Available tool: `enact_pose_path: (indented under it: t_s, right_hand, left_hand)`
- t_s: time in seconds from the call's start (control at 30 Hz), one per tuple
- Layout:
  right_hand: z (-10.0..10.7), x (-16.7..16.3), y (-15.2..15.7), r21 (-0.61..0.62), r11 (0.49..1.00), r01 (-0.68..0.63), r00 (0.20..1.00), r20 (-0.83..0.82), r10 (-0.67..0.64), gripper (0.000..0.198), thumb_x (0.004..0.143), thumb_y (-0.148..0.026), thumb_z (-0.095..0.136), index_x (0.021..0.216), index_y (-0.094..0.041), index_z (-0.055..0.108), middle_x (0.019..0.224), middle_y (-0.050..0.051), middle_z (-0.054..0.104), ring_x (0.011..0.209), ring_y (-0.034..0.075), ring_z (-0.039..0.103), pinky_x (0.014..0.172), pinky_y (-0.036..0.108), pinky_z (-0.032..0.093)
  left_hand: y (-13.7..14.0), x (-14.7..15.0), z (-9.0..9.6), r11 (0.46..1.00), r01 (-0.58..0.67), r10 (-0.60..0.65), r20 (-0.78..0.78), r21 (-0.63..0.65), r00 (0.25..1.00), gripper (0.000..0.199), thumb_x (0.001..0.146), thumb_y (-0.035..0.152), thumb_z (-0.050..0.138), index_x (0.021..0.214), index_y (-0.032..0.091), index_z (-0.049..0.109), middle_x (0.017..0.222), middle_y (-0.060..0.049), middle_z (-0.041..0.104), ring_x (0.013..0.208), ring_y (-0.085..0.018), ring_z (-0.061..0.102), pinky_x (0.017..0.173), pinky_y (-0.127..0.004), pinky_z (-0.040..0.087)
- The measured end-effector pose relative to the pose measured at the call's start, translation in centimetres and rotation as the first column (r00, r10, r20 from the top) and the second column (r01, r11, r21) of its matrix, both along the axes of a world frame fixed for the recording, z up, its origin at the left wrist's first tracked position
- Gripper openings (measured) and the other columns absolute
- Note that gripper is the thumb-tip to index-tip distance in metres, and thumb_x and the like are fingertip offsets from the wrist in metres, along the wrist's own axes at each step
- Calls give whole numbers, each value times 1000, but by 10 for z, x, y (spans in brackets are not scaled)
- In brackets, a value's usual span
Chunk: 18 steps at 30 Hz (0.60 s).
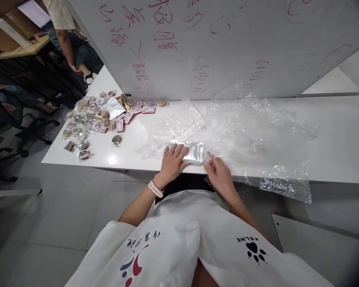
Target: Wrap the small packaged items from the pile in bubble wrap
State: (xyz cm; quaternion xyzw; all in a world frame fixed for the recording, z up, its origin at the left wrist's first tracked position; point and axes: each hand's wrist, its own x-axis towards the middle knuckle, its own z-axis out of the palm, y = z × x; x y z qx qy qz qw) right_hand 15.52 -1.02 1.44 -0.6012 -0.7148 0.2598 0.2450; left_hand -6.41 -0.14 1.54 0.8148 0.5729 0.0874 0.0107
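My left hand (174, 162) lies on a silver foil pouch (195, 152), fingers stretched out over its left part. The pouch rests flat near the table's front edge, and its left end is hidden under that hand. Just right of the pouch, my right hand (219, 172) has its index finger and thumb close together on crinkled clear plastic film (239, 135); the other fingers are curled. The film spreads behind and to both sides of the pouch, and its right end hangs over the front edge.
On the left of the white table (341, 139) lies a pile of wrapped snacks (89, 113), with a second silver pouch (113, 107) and several red-and-white packets (129, 116). A whiteboard (227, 52) with red writing stands behind. Other people (67, 40) and office chairs are at the far left.
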Motion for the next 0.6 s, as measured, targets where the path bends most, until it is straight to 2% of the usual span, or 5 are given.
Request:
enact_pose_path:
  t_s: [0.17,0.4,0.47,0.5,0.6]
  right_hand:
    - [-3,-26,18,267,917,-295,952,3,306,43,103,-40,38,137,-20,55,149,12,48,139,27,41,111,46,38]
    - [-23,-43,19,285,874,-395,916,198,349,48,102,-44,41,143,-19,46,156,9,41,142,25,37,110,44,35]
    - [-24,-41,20,279,871,-404,907,245,342,50,101,-47,43,143,-19,46,156,9,41,141,27,37,108,44,36]
    - [-23,-40,20,277,869,-409,903,262,341,50,101,-48,43,143,-19,46,156,9,41,141,27,37,107,44,36]
    - [-22,-39,22,281,861,-423,894,284,346,47,101,-46,44,141,-20,49,155,8,42,139,27,38,105,43,36]
  left_hand:
    - [3,-3,-12,1000,9,-10,59,27,998,55,98,49,45,147,23,45,153,-10,46,146,-33,33,119,-54,23]
    - [-14,0,-16,996,-40,-2,459,82,889,49,92,38,59,138,22,52,152,-13,46,147,-32,32,121,-56,22]
    - [-34,2,-12,972,-230,128,690,57,713,37,91,33,61,126,23,60,147,-12,50,145,-29,36,120,-52,27]
    - [-44,2,-9,937,-348,216,805,-13,552,32,90,30,62,121,23,62,143,-11,53,142,-28,41,119,-50,30]
    - [-62,-12,4,773,-460,402,898,-438,-180,31,84,22,68,114,21,62,134,-11,59,130,-24,55,114,-43,41]
